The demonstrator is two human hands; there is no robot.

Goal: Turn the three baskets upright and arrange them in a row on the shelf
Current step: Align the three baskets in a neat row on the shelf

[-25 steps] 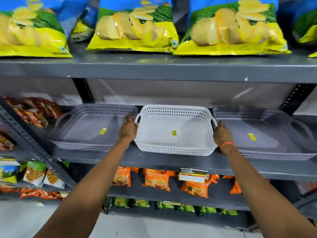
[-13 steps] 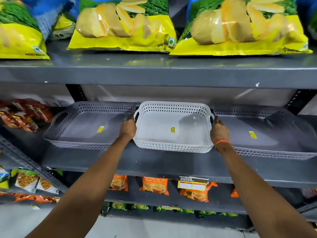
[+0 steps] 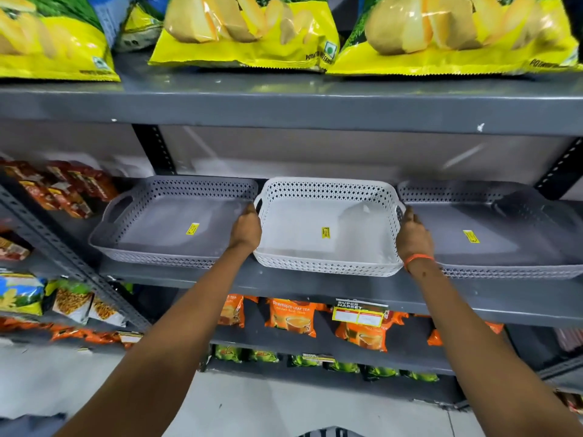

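Three perforated plastic baskets stand upright side by side on the grey metal shelf (image 3: 315, 285). The white basket (image 3: 296, 247) is in the middle, between a grey basket (image 3: 164, 228) on the left and another grey basket (image 3: 504, 228) on the right. Each has a small yellow sticker on its floor. My left hand (image 3: 246, 230) grips the white basket's left handle side, and my right hand (image 3: 413, 236), with an orange wristband, grips its right handle side. Both arms reach up from below.
Yellow chip bags (image 3: 246, 29) lie on the shelf above. Red snack packets (image 3: 60, 187) sit to the left of the baskets. Orange tea packs (image 3: 293, 316) and a price tag (image 3: 359, 312) fill the shelf below, green packs (image 3: 340, 365) lower still.
The white basket has slid back on the shelf between the two grey ones, both hands staying on its sides. The camera has moved closer and tilted slightly.
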